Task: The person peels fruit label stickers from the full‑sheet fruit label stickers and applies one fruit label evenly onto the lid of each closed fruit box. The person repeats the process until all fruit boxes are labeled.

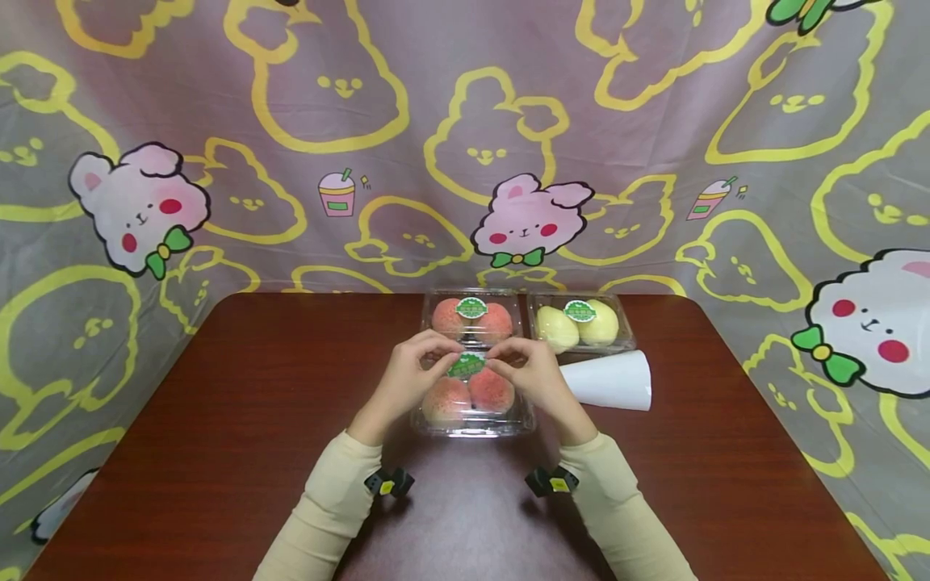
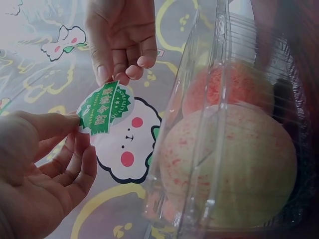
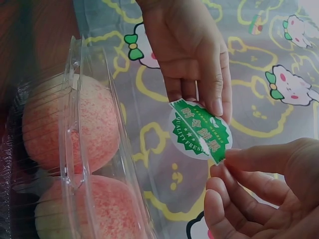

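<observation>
Between my two hands, a round green and white sticker [image 2: 107,107] is held by its opposite edges. My left hand [image 1: 408,373] pinches one edge between thumb and finger. On the other edge, thumb and finger of my right hand [image 1: 534,375] pinch it. Close by the hands stands a clear plastic box [image 1: 472,424] with two pinkish peaches [image 3: 72,124] inside. In both wrist views the sticker appears off to the side of this box's lid, against the patterned cloth.
Behind the near box, another clear box [image 1: 472,315] of peaches bears a green label. To its right is a clear box [image 1: 581,323] with two pale yellow fruits and a similar label. A white cone-shaped roll [image 1: 610,381] lies beside my right hand. Patterned cloth [image 1: 407,97] hangs behind the table [image 1: 240,420].
</observation>
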Demonstrator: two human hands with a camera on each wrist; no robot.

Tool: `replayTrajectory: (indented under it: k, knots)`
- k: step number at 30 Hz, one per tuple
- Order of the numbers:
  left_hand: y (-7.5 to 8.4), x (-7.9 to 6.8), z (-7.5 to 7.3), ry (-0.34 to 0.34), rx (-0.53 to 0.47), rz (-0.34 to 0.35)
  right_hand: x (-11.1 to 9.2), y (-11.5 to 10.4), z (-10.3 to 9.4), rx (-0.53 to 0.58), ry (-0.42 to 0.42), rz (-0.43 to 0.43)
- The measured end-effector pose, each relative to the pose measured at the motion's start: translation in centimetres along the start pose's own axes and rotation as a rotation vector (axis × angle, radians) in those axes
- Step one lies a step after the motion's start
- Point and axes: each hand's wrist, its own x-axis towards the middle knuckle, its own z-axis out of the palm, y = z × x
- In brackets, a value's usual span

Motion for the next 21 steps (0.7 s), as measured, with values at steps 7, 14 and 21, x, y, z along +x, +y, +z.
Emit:
replayTrajectory:
  k: [7,14,21]
  knots:
    - [0.12,-0.08,0.24,-0.005,-0.011,0.015,-0.09,0.09,-0.05,-0.016,-0.040,-0.042]
    - [0.13,0.01,0.37,-0.019,-0.005,0.012,-0.14,0.17,-0.23,-0.064,-0.072,-0.086]
    - [0.13,0.05,0.28,-0.009,-0.010,0.005,-0.05,0.52,-0.36,-0.089,-0.054,-0.098]
